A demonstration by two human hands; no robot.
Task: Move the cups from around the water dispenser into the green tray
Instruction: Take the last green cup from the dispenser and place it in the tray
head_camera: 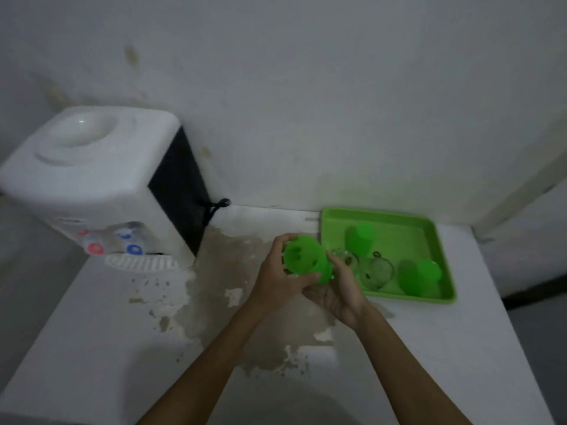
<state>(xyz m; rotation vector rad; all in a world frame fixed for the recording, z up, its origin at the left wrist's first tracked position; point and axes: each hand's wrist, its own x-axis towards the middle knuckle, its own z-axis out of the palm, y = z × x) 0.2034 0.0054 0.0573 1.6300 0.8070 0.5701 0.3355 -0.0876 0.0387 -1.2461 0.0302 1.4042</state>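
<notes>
I hold a green plastic cup (302,256) on its side above the counter, just left of the green tray (408,217). My left hand (276,277) grips its left side and my right hand (337,289) cups it from below and the right. In the tray a green cup (360,237) stands at the back, another green cup (418,276) lies at the right, and a clear glass (376,271) lies between them. A second clear glass (345,256) shows behind my right hand. The white water dispenser (92,185) stands at the left.
The white counter (445,348) has a large worn, stained patch (233,271) between dispenser and tray. A black cord (219,204) hangs behind the dispenser. The white wall runs close behind, and the counter ends right of the tray.
</notes>
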